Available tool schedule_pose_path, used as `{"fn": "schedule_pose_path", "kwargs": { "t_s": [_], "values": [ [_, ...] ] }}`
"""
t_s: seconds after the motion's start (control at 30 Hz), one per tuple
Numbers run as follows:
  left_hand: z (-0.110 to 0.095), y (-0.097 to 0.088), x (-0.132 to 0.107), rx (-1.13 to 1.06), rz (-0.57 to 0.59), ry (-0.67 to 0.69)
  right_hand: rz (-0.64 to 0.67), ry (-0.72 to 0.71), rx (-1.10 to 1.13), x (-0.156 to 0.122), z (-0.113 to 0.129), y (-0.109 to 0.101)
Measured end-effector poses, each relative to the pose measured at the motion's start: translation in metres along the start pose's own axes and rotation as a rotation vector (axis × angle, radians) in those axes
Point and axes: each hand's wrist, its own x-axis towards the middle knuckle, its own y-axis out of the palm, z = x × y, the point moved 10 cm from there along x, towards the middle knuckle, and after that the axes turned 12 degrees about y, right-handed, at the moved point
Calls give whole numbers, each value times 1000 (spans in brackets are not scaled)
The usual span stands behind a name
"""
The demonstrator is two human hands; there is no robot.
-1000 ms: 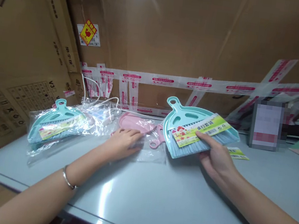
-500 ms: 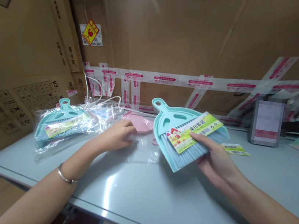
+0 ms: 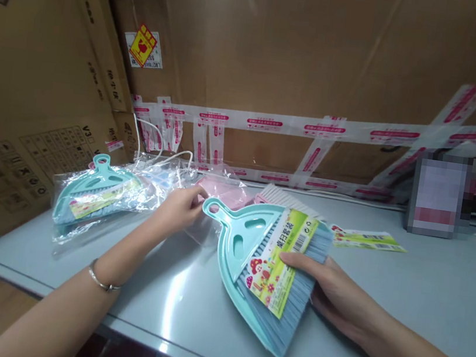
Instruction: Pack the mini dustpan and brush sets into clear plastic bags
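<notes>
My right hand (image 3: 337, 290) grips the bristle side of a mint-green dustpan and brush set (image 3: 239, 249), thumb on top. A yellow-green printed card (image 3: 283, 262) wraps its blue-grey bristles, and its looped handle points left toward my other hand. My left hand (image 3: 180, 209) is closed, fingers curled on a clear plastic bag (image 3: 206, 230); the fingertips are partly hidden. Just beyond lies a pink dustpan (image 3: 227, 193), partly under the plastic. A brush with pale bristles (image 3: 290, 199) lies behind the mint-green set, which covers part of it.
Another mint-green set (image 3: 98, 194) sits in clear plastic at the left of the grey table (image 3: 137, 294). A loose printed card (image 3: 368, 240) lies at right, near a blurred upright device (image 3: 439, 198). Large cardboard boxes (image 3: 283, 49) stand along the back and left. White cables run behind.
My right hand has brought the mint-green set lower and nearer, turning it so the handle points left. The pale-bristled brush now shows behind it. My left hand has shifted slightly left, with the plastic raised.
</notes>
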Motion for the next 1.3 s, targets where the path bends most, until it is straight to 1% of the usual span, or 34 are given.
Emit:
{"fn": "schedule_pose_path", "kwargs": {
  "t_s": [0.13,0.2,0.27,0.33,0.4,0.5,0.6,0.77,0.87,0.9,0.97,1.07,1.13,1.23,1.3],
  "values": [
    [3,-5,0,36,-79,10,-16,32,-21,-1,-5,0],
    [-4,0,0,33,-64,42,-22,40,-22,0,-7,0],
    [-19,12,0,10,8,112,-19,29,-3,1,-8,1],
    [-39,25,-3,-13,80,199,-13,1,29,2,-5,3],
    [-57,33,-7,-11,98,272,-23,-20,71,3,-3,1],
    [-75,33,-11,9,41,368,-67,-46,135,6,0,-5],
    [-86,28,-15,21,-40,452,-76,-61,140,6,1,-6],
    [-100,22,-20,48,-140,543,21,-13,25,4,-6,10],
    [-111,20,-24,75,-179,595,53,6,10,3,-9,16],
    [-113,20,-25,83,-188,600,59,11,9,3,-10,17],
    [-112,20,-24,96,-203,570,82,16,1,2,-11,19],
    [-101,19,-20,124,-225,472,119,25,-16,2,-12,23],
    [-96,16,-17,141,-248,431,124,47,-32,2,-14,23],
    [-98,10,-16,141,-303,415,140,88,-71,2,-19,27],
    [-104,5,-18,134,-338,428,167,107,-94,2,-23,32]
  ]
}}
